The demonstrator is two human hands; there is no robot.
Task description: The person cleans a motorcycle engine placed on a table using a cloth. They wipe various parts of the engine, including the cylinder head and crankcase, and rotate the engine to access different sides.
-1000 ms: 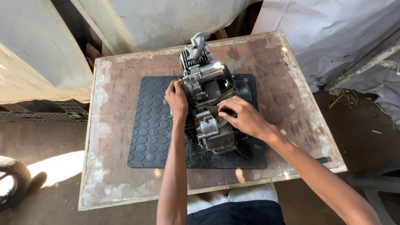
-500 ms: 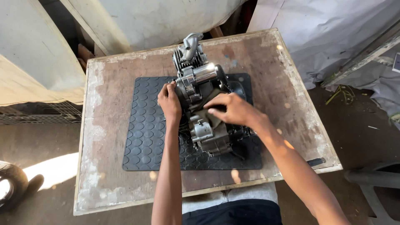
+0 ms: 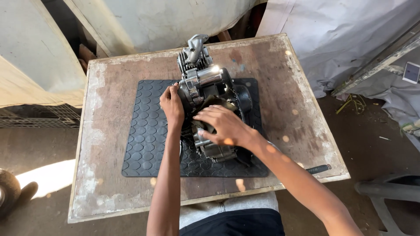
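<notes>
Taking the black studded rubber mat [image 3: 146, 131] as the landmark, the far left of the scene, well off the mat, shows a dark rounded object [image 3: 8, 190] on the ground beside a patch of sunlight, and a pale slanted board [image 3: 30, 57] leaning above it. The mat lies in the middle of a worn wooden table [image 3: 105, 87] with chipped pale edges. Over the mat's left half the left hand [image 3: 172, 105] reaches in from the near edge, its fingers curled and pressed against the left side of a small motorcycle engine [image 3: 205, 87], gripping the casing there. The engine sits on the mat's centre, its finned cylinder and grey intake pipe [image 3: 195, 43] pointing past the mat's far edge and a shiny chrome cover catching the light on top. Just right of the left hand, the right hand [image 3: 223, 126] lies across the engine's nearer half, fingers spread and flat on a dark part of the casing; whether it grasps anything beneath cannot be told. Right of the mat, at the table's near right edge, lies a dark tool handle [image 3: 318, 168]. Beyond the table on the right hangs a pale tarpaulin [image 3: 350, 39], and a grey plastic piece [image 3: 385, 192] stands on the ground.
</notes>
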